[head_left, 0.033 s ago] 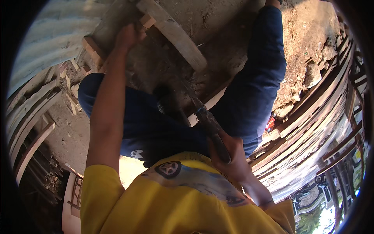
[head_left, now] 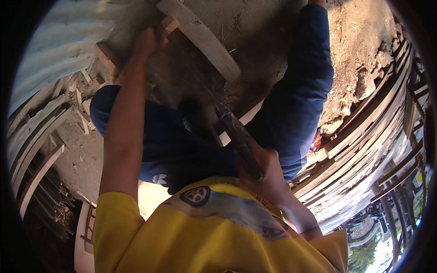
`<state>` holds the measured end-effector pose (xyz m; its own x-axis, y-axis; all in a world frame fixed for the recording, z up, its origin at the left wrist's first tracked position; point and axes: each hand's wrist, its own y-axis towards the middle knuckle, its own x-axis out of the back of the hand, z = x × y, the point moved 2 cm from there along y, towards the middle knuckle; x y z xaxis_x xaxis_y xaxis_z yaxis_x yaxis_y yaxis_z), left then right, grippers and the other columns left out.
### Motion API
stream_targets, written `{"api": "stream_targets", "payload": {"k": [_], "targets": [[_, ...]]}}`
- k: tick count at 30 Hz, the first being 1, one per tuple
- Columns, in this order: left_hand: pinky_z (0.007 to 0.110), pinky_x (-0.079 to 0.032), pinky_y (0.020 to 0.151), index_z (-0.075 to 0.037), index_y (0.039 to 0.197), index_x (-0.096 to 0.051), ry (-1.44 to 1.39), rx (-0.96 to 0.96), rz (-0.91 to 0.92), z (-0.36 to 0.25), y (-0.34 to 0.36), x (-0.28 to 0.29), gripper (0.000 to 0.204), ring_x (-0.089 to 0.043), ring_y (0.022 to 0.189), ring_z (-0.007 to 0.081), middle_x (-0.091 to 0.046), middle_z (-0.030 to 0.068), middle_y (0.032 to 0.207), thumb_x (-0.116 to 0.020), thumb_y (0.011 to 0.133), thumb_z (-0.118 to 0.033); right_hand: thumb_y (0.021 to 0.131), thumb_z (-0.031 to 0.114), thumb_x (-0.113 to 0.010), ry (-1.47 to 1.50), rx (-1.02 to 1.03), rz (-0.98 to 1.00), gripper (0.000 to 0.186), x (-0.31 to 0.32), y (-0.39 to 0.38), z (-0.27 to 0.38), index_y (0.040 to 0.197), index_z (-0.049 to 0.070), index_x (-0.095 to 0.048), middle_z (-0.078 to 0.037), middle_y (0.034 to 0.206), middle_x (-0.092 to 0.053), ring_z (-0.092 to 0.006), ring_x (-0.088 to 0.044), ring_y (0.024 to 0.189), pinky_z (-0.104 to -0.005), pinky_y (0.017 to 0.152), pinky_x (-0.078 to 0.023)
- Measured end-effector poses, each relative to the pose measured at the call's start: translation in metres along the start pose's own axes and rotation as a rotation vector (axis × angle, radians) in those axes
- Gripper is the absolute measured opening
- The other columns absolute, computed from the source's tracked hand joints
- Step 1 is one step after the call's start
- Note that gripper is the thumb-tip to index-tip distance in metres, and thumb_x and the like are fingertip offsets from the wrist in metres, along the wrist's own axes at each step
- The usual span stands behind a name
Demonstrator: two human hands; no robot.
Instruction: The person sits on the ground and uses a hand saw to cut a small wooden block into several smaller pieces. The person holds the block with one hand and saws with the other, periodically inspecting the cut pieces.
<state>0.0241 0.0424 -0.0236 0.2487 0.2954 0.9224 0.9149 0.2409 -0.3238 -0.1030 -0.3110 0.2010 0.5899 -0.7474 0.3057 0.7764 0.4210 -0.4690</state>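
My right hand (head_left: 264, 170) is wrapped around the dark handle of a hand saw (head_left: 239, 136) in front of my lap. Its dim, blurred blade slants up and left between my legs, so its teeth cannot be made out. Far left, my left hand (head_left: 148, 43) is closed in shadow on a piece of wood (head_left: 170, 23); the exact finger placement is partly hidden. A pale, thick plank (head_left: 200, 38) lies just to the right of that wood, slanting toward me. Beneath the saw, between my legs, is a dark rounded thing (head_left: 193, 113) of unclear kind.
Corrugated sheet metal (head_left: 68, 45) stands at the far left, with a wooden block (head_left: 107, 57) and scraps (head_left: 82, 107) beside it. Long boards (head_left: 364, 141) are stacked on the right past my leg. More timber (head_left: 41, 177) leans at the left. The ground is bare earth.
My right hand and the saw handle have shifted slightly left and away from me. My left hand stays almost in place at the wood.
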Motion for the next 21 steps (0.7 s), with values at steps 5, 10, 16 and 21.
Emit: {"api": "stream_targets", "payload": {"k": [5, 10, 16, 21], "targets": [[0.048, -0.051, 0.081, 0.0, 0.106, -0.062, 0.007, -0.053, -0.008, 0.003, 0.008, -0.003, 0.051, -0.062, 0.097, 0.0406, -0.066, 0.0242, 0.1, -0.076, 0.072, -0.035, 0.078, 0.004, -0.063, -0.057, -0.007, 0.053, 0.019, 0.001, 0.026, 0.012, 0.096, -0.002, -0.061, -0.022, 0.08, -0.064, -0.033, -0.067, 0.068, -0.0385, 0.056, -0.052], [0.048, -0.05, 0.082, 0.0, 0.11, -0.062, 0.027, -0.008, -0.008, 0.013, 0.014, -0.01, 0.054, -0.062, 0.098, 0.0401, -0.065, 0.024, 0.102, -0.075, 0.071, -0.036, 0.082, 0.001, -0.062, -0.113, 0.038, 0.022, 0.02, 0.006, 0.004, 0.006, 0.102, -0.002, -0.063, -0.019, 0.075, -0.066, -0.0253, -0.069, 0.062, -0.0316, 0.053, -0.05], [0.046, -0.051, 0.081, -0.001, 0.108, -0.063, 0.059, -0.056, -0.034, 0.009, 0.008, -0.001, 0.054, -0.063, 0.096, 0.0394, -0.067, 0.022, 0.1, -0.075, 0.071, -0.039, 0.081, 0.003, -0.064, -0.047, 0.099, -0.035, 0.014, 0.006, 0.007, 0.014, 0.093, -0.003, -0.061, -0.02, 0.067, -0.061, -0.0286, -0.066, 0.057, -0.0349, 0.05, -0.046], [0.047, -0.051, 0.079, -0.001, 0.102, -0.066, 0.035, -0.024, 0.014, -0.004, 0.009, 0.005, 0.052, -0.064, 0.094, 0.0394, -0.067, 0.0216, 0.097, -0.074, 0.071, -0.043, 0.082, 0.004, -0.063, -0.02, 0.079, -0.074, 0.013, -0.003, 0.03, 0.012, 0.092, -0.004, -0.061, -0.019, 0.061, -0.06, -0.0288, -0.065, 0.056, -0.0358, 0.049, -0.046]]}}
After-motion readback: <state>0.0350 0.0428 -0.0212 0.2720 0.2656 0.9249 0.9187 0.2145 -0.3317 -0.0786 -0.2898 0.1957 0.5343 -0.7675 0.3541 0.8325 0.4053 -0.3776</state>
